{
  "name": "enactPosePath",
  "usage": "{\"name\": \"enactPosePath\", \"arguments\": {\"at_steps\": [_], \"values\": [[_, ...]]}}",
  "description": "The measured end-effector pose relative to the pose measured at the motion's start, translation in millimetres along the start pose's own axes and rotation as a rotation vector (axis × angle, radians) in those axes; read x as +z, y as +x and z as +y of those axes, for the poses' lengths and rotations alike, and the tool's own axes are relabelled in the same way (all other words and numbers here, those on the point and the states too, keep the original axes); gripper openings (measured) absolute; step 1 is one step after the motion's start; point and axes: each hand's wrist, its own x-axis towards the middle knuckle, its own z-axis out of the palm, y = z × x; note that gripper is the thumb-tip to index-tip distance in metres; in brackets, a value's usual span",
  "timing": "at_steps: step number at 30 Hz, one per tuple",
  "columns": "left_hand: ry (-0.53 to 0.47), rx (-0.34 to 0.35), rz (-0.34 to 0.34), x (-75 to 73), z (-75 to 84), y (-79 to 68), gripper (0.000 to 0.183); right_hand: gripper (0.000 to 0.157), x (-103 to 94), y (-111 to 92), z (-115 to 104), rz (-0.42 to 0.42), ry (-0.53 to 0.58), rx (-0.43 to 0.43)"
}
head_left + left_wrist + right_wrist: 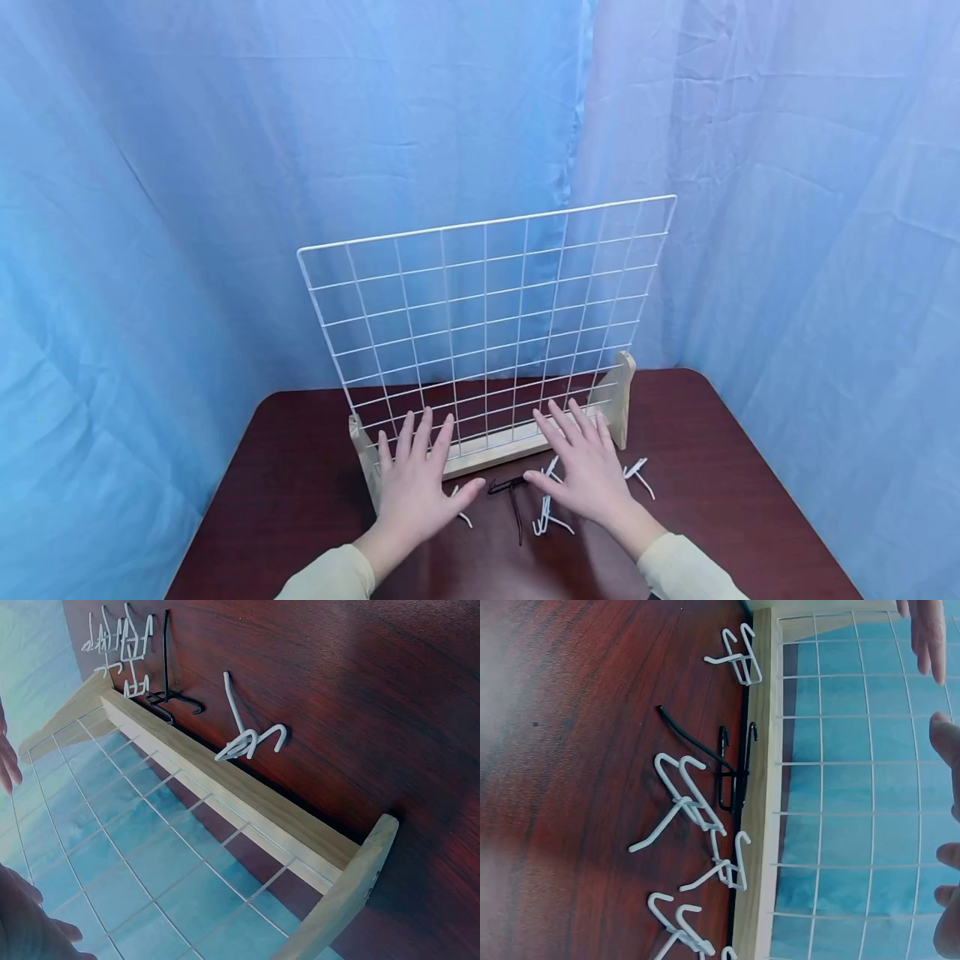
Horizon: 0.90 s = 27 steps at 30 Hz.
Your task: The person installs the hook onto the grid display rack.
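Both hands hover palm down, fingers spread, before a white wire grid panel [487,223] that stands upright in a wooden stand [621,400]. My left hand [420,492] is at the left half of the grid and my right hand [591,479] at the right half; neither holds anything. Between and beneath them lies a black hook [516,508] with a long prong. One white hook [241,735] lies to its left, partly hidden by the left hand in the head view. Several white hooks [681,799] lie to its right along the wooden bar [761,750].
The dark red wooden table [247,500] has rounded back corners. Blue curtains [465,108] hang behind it and along both sides. The stand's left upright [345,892] reaches toward the table's front.
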Motion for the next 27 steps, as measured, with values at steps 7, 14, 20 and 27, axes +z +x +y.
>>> {"name": "enactPosePath", "arguments": {"at_steps": [7,14,20,27], "values": [[-0.04,0.031,0.095,0.2,-7.8,-2.0,0.092,0.08,5.2,-7,7,0.083,0.06,0.0],[-0.112,0.056,0.181,-0.4,-18.6,-7.6,0.087,0.077,10.7,-18,14,0.105,0.064,0.022],[-0.151,0.068,0.253,-4.0,-30.9,-12.2,0.082,0.077,13.3,-28,21,0.1,0.096,0.068],[-0.199,0.064,0.361,-11.5,-49.1,-16.3,0.078,0.072,13.7,-38,31,0.133,0.139,0.074]]}}
